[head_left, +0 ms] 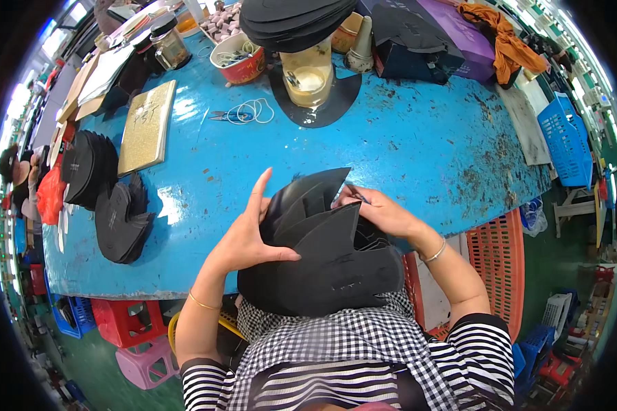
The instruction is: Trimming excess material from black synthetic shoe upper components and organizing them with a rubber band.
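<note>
A fanned stack of black cut pieces [319, 257], flat, curved and notched like shoe uppers, rests against my lap at the table's near edge. My left hand [247, 236] grips its left side, the thumb lying across the top and the index finger stretched away. At the notch on the far right of the stack, my right hand [382, 211] has its fingers closed in a pinch. Something thin and dark shows by those fingertips, too small to name. The layers hide part of the right fingers.
On the blue table [253, 154] lie small snips [226, 116] with white cord. Two stacks of black pieces [122, 222] sit at left beside a gold board [146, 127]. Behind are a glue pot [308, 79] and a red bowl [238, 60]. An orange basket [497, 274] stands at right.
</note>
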Motion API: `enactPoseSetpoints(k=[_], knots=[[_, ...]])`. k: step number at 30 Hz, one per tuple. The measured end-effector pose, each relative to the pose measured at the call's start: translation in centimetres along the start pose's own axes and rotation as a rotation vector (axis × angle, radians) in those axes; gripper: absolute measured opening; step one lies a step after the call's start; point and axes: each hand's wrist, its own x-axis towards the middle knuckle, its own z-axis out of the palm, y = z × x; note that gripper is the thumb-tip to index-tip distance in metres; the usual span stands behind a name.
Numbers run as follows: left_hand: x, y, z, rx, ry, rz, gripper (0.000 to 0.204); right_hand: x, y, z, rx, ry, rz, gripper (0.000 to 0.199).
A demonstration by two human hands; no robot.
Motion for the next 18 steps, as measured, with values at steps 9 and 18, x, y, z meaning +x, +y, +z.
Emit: enactPoseSetpoints(k=[9, 18], knots=[[-4.3, 1.3, 1.4, -0.164, -0.036, 0.018, 0.090, -1.9, 1.0, 2.6, 0.407, 0.345, 0.184, 0.030], [-5.3, -0.8, 2.1, -0.300, 0.008, -0.069, 0.095, -2.7, 0.6, 3.0, 0.513, 0.235, 0.089, 0.029]])
